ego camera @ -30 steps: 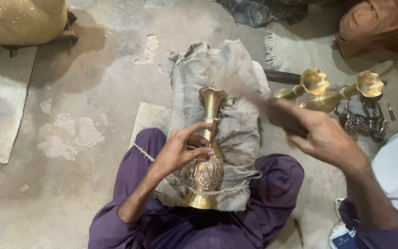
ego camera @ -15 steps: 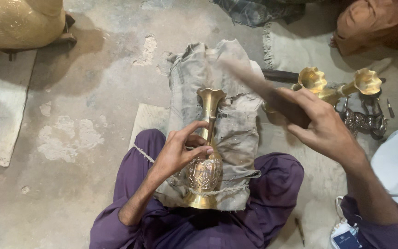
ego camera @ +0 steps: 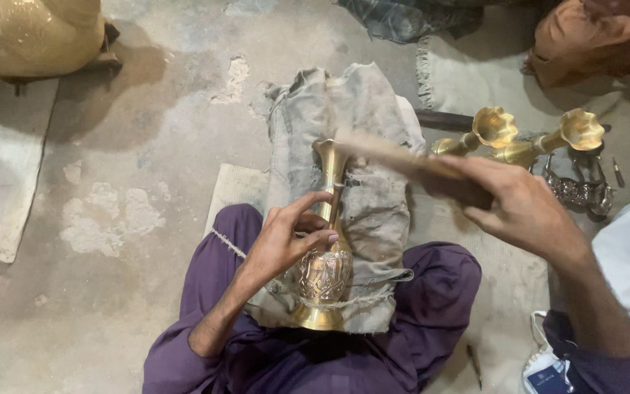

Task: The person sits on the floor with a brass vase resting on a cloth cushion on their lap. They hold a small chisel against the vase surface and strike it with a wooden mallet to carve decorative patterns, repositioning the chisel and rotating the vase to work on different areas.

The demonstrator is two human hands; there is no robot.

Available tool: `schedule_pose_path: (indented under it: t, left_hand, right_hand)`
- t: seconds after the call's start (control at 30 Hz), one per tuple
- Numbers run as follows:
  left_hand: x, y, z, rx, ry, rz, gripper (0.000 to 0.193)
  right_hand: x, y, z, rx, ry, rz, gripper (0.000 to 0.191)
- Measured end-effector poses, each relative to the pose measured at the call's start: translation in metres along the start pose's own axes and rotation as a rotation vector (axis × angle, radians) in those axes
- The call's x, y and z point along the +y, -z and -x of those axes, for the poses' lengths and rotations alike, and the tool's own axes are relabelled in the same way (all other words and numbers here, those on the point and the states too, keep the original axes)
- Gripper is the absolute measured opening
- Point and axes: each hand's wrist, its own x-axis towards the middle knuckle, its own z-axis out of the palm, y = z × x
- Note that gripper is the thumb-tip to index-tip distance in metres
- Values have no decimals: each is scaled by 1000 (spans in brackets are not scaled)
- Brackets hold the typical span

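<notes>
So the brass vase (ego camera: 324, 252) lies lengthwise on a grey cloth pad (ego camera: 362, 190) over the person's lap, mouth pointing away, foot toward the body. Left hand (ego camera: 286, 241) curls around its neck; right hand (ego camera: 519, 208) grips a blurred brush (ego camera: 402, 162). Two more brass vases (ego camera: 519, 142) lie on the floor beside the pad's right edge.

- Bare concrete floor (ego camera: 176, 109), stained in patches.
- A pale mat (ego camera: 1, 175) lies on it at left.
- Two brass candlesticks (ego camera: 519, 138) lie on it at right.
- A fringed rug (ego camera: 461, 80) lies near them.
</notes>
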Motion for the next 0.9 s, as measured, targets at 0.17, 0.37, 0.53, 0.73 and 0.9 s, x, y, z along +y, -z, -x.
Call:
schedule_pose_path:
  t: [0.17,0.37,0.53,0.73,0.9]
  left_hand:
    - [-1,-1,-1,7,-34,-48,55]
    - [-3,0,-1,17,-37,-44,56]
    - [-5,-2,-2,19,-35,-64,56]
    - [-6,-4,-2,19,-21,-88,58]
    - [-4,-2,-3,15,10,-37,59]
  right_hand:
    - [-3,2,1,-156,-116,139,74]
    - [-9,7,3,-56,-14,34,81]
    - [-9,5,4,8,46,-78,71]
    - [-7,4,4,-172,-172,64,71]
    - [-10,6,6,-132,-95,156,80]
